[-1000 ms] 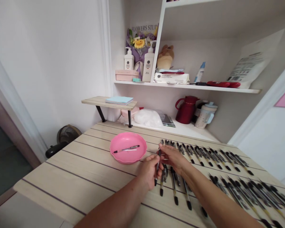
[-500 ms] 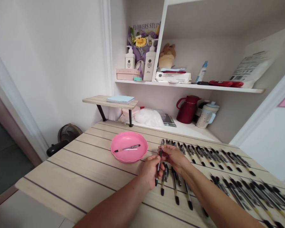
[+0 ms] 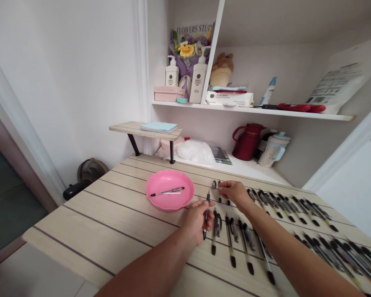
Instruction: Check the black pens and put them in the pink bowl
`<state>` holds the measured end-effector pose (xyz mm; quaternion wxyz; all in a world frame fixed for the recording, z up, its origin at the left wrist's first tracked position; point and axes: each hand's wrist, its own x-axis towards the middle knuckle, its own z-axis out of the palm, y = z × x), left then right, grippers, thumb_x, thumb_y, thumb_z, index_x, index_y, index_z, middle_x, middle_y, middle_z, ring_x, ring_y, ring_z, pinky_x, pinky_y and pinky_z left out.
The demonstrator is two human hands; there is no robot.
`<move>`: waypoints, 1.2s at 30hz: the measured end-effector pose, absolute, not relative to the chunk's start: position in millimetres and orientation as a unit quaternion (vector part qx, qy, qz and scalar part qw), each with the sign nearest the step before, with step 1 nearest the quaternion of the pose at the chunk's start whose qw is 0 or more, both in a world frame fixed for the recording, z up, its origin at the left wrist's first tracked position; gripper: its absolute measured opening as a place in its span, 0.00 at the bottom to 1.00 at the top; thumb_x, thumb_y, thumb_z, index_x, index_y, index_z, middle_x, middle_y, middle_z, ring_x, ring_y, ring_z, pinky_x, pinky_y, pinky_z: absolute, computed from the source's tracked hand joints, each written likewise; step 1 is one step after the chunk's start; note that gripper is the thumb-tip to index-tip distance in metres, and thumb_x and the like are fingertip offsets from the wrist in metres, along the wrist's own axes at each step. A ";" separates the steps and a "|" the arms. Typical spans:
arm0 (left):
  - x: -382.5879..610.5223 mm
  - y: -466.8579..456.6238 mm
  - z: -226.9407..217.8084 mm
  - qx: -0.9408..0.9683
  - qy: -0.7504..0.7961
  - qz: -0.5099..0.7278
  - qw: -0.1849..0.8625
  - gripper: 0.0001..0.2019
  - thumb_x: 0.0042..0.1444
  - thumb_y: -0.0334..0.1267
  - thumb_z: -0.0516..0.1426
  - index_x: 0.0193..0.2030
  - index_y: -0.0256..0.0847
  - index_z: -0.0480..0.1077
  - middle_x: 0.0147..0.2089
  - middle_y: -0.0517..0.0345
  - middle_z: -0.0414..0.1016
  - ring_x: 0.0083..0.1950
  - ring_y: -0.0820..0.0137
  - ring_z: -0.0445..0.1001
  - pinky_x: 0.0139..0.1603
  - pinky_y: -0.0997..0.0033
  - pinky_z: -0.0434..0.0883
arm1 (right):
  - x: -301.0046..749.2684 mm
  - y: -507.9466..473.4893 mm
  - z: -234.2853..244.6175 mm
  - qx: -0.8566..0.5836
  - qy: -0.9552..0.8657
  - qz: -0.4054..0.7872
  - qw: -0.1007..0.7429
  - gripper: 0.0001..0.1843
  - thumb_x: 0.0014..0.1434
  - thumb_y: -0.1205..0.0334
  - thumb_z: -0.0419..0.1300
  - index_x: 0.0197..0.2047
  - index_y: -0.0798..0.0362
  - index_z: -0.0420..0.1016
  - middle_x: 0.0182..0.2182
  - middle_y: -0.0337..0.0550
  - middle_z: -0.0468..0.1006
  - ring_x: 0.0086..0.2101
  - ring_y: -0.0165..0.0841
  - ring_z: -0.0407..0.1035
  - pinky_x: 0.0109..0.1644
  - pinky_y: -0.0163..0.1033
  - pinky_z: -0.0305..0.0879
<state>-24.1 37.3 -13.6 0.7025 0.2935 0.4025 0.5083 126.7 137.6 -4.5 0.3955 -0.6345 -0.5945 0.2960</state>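
Observation:
My left hand point(image 3: 195, 219) is closed around a black pen point(image 3: 206, 218), held upright with its narrow, uncapped end at the top. Farther back, the thumb and fingers of my right hand point(image 3: 235, 194) are pinched together at a clear and black pen cap point(image 3: 214, 184), over the left end of the back row of pens. In front of that hand lies a nearer row of uncapped pens point(image 3: 230, 243), with loose caps point(image 3: 234, 229) beside them. My right forearm hides part of both rows.
A pink bowl point(image 3: 170, 206) holding a pen point(image 3: 167, 192) and a thin white strip stands left of my hands. Behind it is a small raised shelf point(image 3: 126, 128) on black legs. More pens point(image 3: 336, 251) lie at the right. A red jug point(image 3: 246, 142) stands at the back.
Both hands were together on the pen, which had its cap at the top. My right hand has moved right, away from the pen, and the pen's top is now bare.

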 end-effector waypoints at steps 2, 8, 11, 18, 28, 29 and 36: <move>-23.8 37.8 -14.5 0.294 0.403 0.507 0.703 0.14 0.49 0.44 0.52 0.38 0.37 0.66 0.18 0.64 0.63 0.13 0.81 0.55 0.16 0.80 0.47 | 127.0 139.9 -3.5 -0.661 -0.631 0.229 0.337 0.04 0.43 0.64 0.60 0.25 0.54 0.75 0.20 0.42 0.75 0.28 0.34 0.71 0.32 0.36 0.63; -23.3 39.8 -17.8 0.291 0.395 0.510 0.707 0.14 0.48 0.44 0.53 0.38 0.36 0.66 0.18 0.64 0.63 0.13 0.81 0.56 0.16 0.80 0.47 | 116.3 142.9 0.6 -0.686 -0.701 0.075 0.177 0.06 0.46 0.63 0.58 0.25 0.52 0.76 0.30 0.50 0.78 0.37 0.42 0.71 0.39 0.41 0.61; -22.9 40.0 -18.6 0.288 0.395 0.512 0.707 0.14 0.48 0.44 0.53 0.38 0.37 0.66 0.18 0.64 0.63 0.13 0.81 0.56 0.16 0.80 0.47 | 108.1 144.0 -0.5 -0.680 -0.723 0.028 0.120 0.07 0.49 0.62 0.57 0.27 0.54 0.76 0.31 0.54 0.78 0.37 0.42 0.71 0.39 0.42 0.61; -22.0 41.4 -20.5 0.282 0.397 0.509 0.710 0.16 0.48 0.46 0.53 0.38 0.37 0.66 0.18 0.65 0.63 0.13 0.81 0.55 0.15 0.80 0.48 | 100.0 147.5 -4.7 -0.673 -0.737 -0.031 0.056 0.10 0.52 0.62 0.55 0.32 0.57 0.75 0.35 0.58 0.77 0.37 0.42 0.71 0.38 0.41 0.62; -22.3 40.7 -18.5 0.307 0.388 0.526 0.691 0.17 0.46 0.46 0.56 0.39 0.35 0.66 0.22 0.58 0.69 0.21 0.74 0.68 0.21 0.78 0.61 | 110.7 127.0 8.4 -0.667 -0.740 -0.067 0.058 0.13 0.55 0.57 0.52 0.31 0.54 0.74 0.34 0.51 0.77 0.36 0.40 0.70 0.34 0.37 0.58; -23.3 41.1 -17.9 0.318 0.391 0.530 0.682 0.17 0.46 0.46 0.56 0.39 0.34 0.67 0.23 0.57 0.69 0.22 0.75 0.68 0.22 0.78 0.61 | 115.2 119.7 11.1 -0.667 -0.739 -0.069 0.063 0.13 0.56 0.56 0.51 0.30 0.53 0.74 0.33 0.50 0.77 0.36 0.39 0.70 0.33 0.37 0.57; -21.4 46.9 -14.4 0.378 0.452 0.533 0.608 0.15 0.42 0.44 0.59 0.33 0.34 0.71 0.26 0.59 0.68 0.23 0.77 0.65 0.24 0.78 0.62 | 153.2 44.3 13.3 -0.626 -0.763 -0.035 0.160 0.14 0.55 0.55 0.50 0.27 0.48 0.74 0.29 0.41 0.76 0.29 0.33 0.69 0.29 0.34 0.53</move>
